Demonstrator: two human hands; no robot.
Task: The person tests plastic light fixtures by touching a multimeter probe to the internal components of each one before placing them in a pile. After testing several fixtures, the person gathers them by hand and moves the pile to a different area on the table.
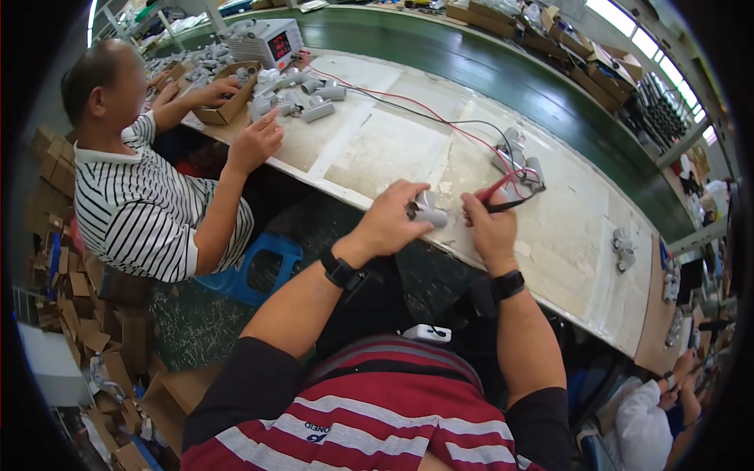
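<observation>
My left hand (382, 224) is closed around a grey cylindrical housing (429, 212) with a short side branch, held just over the table's near edge. Close by on its right, my right hand (492, 229) grips a pair of test probes, one red (496, 187) and one black (507, 206). The probes point away from the housing, toward several similar grey parts (536, 168) lying beyond my right hand. Red and black leads (428, 112) run from there across the table to a power supply (269, 45) with a red lit display.
At left a co-worker in a striped shirt (149, 196) reaches into a cardboard box (228, 112). Grey housings (314, 98) are heaped beside it. A green conveyor belt (385, 35) runs behind the worktable (377, 149). More small parts (623, 250) lie at right; a blue stool (259, 267) stands below.
</observation>
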